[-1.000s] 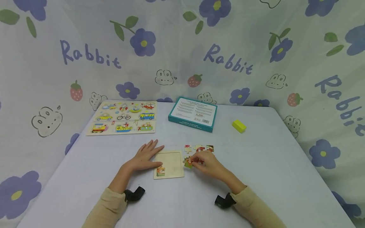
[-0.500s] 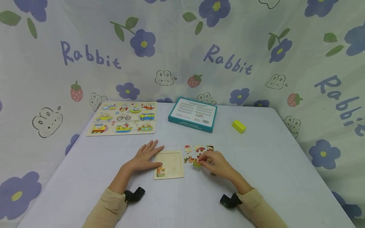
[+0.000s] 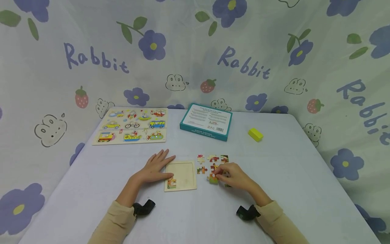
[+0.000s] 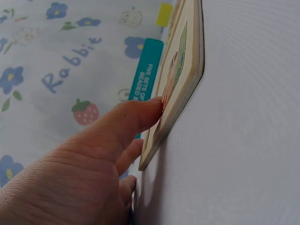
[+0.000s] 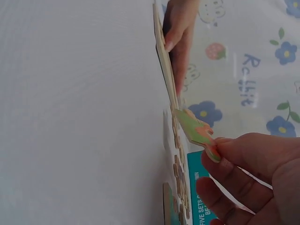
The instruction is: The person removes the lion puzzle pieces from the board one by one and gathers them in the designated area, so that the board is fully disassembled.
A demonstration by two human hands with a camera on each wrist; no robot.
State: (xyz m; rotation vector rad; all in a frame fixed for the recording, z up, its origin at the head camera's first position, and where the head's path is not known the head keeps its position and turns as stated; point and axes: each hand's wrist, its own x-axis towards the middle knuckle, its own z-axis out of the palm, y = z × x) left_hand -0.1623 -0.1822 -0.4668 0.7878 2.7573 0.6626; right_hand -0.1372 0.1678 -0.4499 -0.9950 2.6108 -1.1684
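Note:
My right hand [image 3: 234,175] pinches a green and orange jigsaw piece [image 5: 193,129] between thumb and fingers. In the right wrist view the piece is tilted and raised off the table. Several loose jigsaw pieces [image 3: 201,170] lie around and partly under this hand, some of them hidden by it. Left of them lies a square wooden puzzle tray [image 3: 186,174], with one joined patch of jigsaw picture [image 3: 172,184] in its near left corner. My left hand [image 3: 151,171] rests on the tray's left side, fingers spread and thumb touching the patch's upper edge.
A wooden vehicle puzzle board [image 3: 132,132] lies at the back left. Behind the loose pieces is a teal box [image 3: 207,122], and a yellow block [image 3: 255,135] sits to its right. A white cloth [image 3: 289,176] covers the table, with a printed curtain [image 3: 189,44] behind.
My right hand has moved right and slightly nearer with the pinched jigsaw piece, away from the tray. The piece has turned a little. My left hand and the tray stay put.

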